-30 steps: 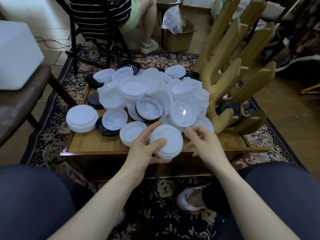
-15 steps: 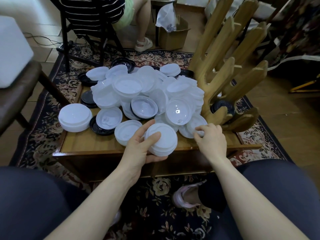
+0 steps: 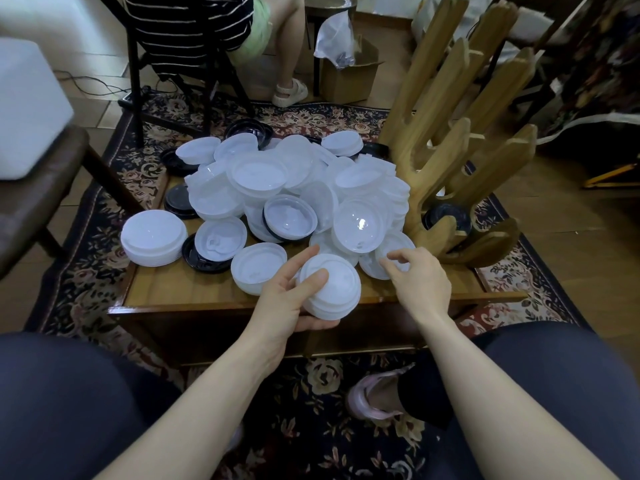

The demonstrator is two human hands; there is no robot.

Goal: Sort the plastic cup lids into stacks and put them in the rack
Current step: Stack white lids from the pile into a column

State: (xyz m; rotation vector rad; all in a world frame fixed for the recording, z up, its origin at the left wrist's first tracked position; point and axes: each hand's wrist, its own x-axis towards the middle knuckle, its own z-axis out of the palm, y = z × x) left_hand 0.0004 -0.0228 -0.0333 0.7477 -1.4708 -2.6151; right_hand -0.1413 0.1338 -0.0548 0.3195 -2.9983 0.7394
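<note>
While the big heap of white lids [image 3: 294,188] is left piled across the middle of the low wooden table [image 3: 180,292], a small stack of white lids [image 3: 332,289] is gripped by the left hand [image 3: 287,299] right at the table's near edge: thumb laid over the top, fingers curled underneath, index finger stretched up along the far side. The right hand [image 3: 420,278] is seen just to the right of that stack, fingers loosely bent, fingertips hovering at or on a flat white lid [image 3: 388,254] at the heap's near right corner. Whether that lid is actually touched can't be made out, and nothing is clasped in that hand.

Another tidy stack of white lids [image 3: 154,237] is parked at the table's left side, with a single white lid sitting inside a black lid [image 3: 201,259] just beside it. More black lids are poked out from under the heap at the far left. A short white stack [image 3: 258,268] is set just left of the held one.

The wooden rack [image 3: 460,140] is stood at the table's right end, its slanted prongs pointing up and away, and one black lid [image 3: 446,218] is tucked low between them. A patterned rug [image 3: 90,244] is spread under everything.
</note>
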